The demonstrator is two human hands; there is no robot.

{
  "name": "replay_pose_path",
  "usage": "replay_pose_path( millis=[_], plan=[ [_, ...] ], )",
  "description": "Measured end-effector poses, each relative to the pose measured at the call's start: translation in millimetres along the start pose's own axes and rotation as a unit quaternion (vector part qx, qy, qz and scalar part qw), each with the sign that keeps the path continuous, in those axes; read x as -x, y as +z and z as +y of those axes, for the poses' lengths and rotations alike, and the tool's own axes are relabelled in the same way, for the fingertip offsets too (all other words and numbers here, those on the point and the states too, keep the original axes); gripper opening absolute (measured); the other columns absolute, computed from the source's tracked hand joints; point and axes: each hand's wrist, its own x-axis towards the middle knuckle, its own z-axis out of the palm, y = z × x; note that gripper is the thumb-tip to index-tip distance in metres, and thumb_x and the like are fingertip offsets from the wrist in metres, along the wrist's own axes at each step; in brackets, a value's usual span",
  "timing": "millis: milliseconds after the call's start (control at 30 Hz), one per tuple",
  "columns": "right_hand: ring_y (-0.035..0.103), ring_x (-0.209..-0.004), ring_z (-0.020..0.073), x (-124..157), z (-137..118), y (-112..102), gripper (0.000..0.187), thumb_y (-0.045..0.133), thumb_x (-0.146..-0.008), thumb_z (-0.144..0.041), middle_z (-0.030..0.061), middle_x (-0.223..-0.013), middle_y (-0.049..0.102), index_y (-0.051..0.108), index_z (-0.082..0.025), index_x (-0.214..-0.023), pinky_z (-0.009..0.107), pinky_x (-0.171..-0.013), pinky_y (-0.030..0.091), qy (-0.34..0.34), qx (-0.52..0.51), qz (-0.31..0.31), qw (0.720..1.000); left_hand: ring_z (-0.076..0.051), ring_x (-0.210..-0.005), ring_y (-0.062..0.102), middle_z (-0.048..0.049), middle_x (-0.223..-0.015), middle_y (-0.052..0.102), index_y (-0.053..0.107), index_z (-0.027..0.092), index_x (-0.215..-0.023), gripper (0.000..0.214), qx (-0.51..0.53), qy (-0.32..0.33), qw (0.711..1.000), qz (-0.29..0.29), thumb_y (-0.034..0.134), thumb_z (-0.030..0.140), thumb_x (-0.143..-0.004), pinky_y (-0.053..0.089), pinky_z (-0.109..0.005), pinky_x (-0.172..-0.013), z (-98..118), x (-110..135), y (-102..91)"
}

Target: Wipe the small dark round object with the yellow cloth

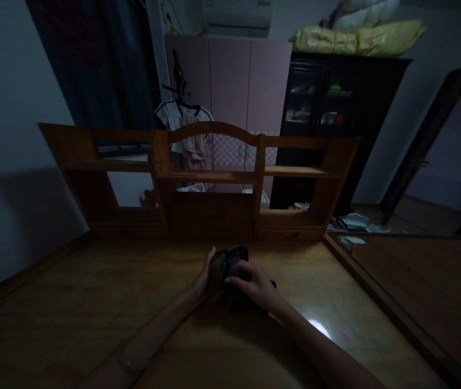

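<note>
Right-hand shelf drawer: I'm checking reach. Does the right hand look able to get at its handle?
Probably yes: the drawer handle lies ahead and rightward of the right hand, with no obstacle visible on the tabletop between. That hand touches a dark object, though, so it would need to leave it.

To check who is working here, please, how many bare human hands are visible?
2: the left hand at the left side of the dark, partly glossy object, the right hand over its right part.

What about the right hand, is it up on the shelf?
No, the right hand touches the black thing in front of the shelf.
</note>
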Motion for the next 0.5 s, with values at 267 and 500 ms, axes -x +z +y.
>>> replay_pose_path(
  millis=[267, 500],
  plan=[
    [0.058, -0.070, 0.0157, -7, 20, 0, 0.037, 0.066, -0.073, -0.052, -0.0004, -0.079, 0.064, 0.066, -0.018, -0.089, 0.024, -0.062, 0.044, 0.135, -0.235, 0.032, 0.962, -0.017, -0.056, 0.063, -0.0070, -0.073, 0.070, 0.064, 0.014, -0.097, 0.066, 0.010, 0.019, 0.999, 0.039, 0.033, 0.071, -0.083, 0.045, -0.024, -0.048, -6, -12, -5.0],
    [0.057, -0.059, 0.0145, -13, 28, -2, 0.045, 0.065, -0.071, -0.058, 0.0000, -0.068, 0.063, 0.065, -0.016, -0.086, 0.024, -0.054, 0.043, 0.192, -0.290, 0.075, 0.935, -0.017, -0.041, 0.057, -0.0122, -0.059, 0.066, 0.065, 0.007, -0.087, 0.087, -0.092, -0.041, 0.994, -0.032, 0.019, 0.080, -0.077, 0.041, -0.025, -0.041, -13, -21, -8.6]
  ],
)
